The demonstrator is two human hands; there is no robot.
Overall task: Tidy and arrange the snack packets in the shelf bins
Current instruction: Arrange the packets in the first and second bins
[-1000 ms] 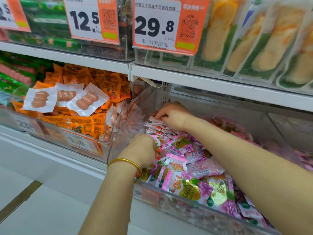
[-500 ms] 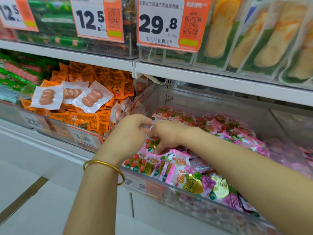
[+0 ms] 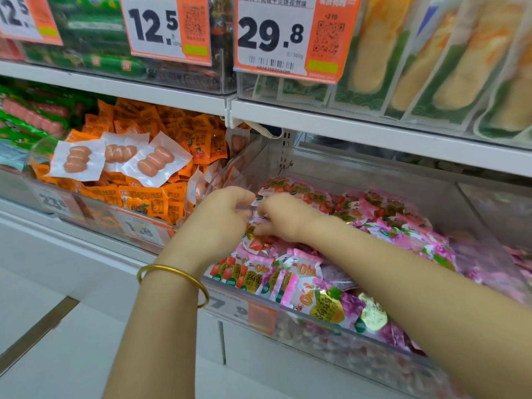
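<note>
A clear plastic bin (image 3: pixel 331 326) on the lower shelf holds several pink, red and green snack packets (image 3: pixel 316 286). My left hand (image 3: pixel 218 223), with a gold bangle on its wrist, and my right hand (image 3: pixel 283 217) meet at the bin's left side. Both have curled fingers that pinch a stack of small red-and-white packets (image 3: pixel 254 240) standing on edge against the bin's left wall. The parts of the packets under my fingers are hidden.
The neighbouring bin (image 3: pixel 95 208) on the left is full of orange packets with three white sausage packs (image 3: pixel 121 159) on top. Price cards (image 3: pixel 276 36) hang from the upper shelf, which carries green and yellow packs. Pale floor lies below left.
My left hand has risen from the bin's front to meet my right hand, which drew back toward me. Both now hold the stack at the left wall. The camera has shifted slightly.
</note>
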